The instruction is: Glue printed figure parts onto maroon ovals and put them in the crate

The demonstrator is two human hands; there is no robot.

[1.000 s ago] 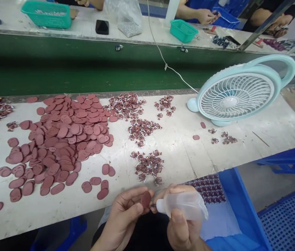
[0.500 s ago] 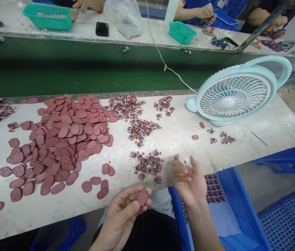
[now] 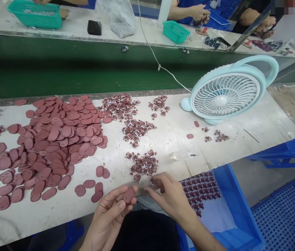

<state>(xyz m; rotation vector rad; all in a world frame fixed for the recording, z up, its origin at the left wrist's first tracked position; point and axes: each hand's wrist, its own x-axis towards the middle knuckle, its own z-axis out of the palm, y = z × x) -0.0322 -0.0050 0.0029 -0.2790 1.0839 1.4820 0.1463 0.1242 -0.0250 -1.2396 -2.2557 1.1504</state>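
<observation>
My left hand (image 3: 111, 209) pinches a reddish-brown oval piece (image 3: 129, 195) with small holes between thumb and fingers, above the table's front edge. Just to its right, my right hand (image 3: 169, 195) reaches over the near edge of a pile of small brown-and-white parts (image 3: 144, 163). Its thumb and fingers are apart, though their tips are blurred; no held object is visible. Behind that hand, a clear bottle with a thin needle tip (image 3: 184, 155) lies on the table. Many more oval pieces (image 3: 58, 139) are heaped at the left, several lying loose nearer me.
A light-blue fan (image 3: 220, 99) stands at the right rear, its white cord running up. Below the table's edge, a blue crate (image 3: 241, 209) holds rows of small dark parts (image 3: 202, 190). Across the green divider, other people's hands work beside green baskets (image 3: 176, 32).
My right hand has moved left and down, from over the clear bottle to beside the small parts' pile; the bottle is now uncovered. My left hand still holds the oval piece. The view has shifted slightly.
</observation>
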